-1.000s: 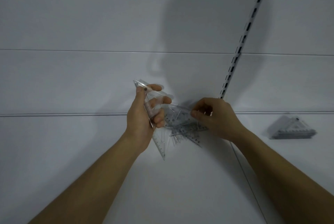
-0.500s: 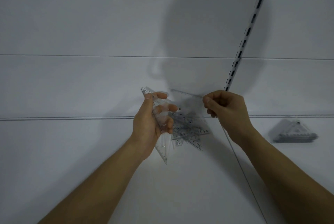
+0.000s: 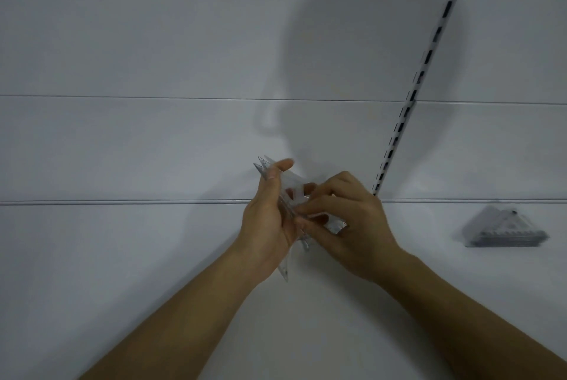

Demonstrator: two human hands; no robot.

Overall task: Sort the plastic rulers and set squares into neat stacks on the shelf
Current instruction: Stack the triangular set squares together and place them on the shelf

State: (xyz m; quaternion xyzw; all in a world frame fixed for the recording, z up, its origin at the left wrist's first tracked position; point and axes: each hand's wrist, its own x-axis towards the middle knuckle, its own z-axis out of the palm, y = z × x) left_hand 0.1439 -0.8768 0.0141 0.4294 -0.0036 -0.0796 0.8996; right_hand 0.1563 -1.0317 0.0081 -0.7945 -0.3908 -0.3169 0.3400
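Clear plastic set squares (image 3: 293, 192) gripped by both hands; markings unreadable.

We see a plain white shelf (image 3: 122, 257) and a white back panel (image 3: 153, 42) crossed by thin grey seams. The upright rail (image 3: 408, 103) is white with a row of black slots. The set squares (image 3: 293, 192) we hold are clear plastic, their edges catching pale grey. The stack of set squares (image 3: 503, 230) to the right looks translucent grey with a dark lower edge.
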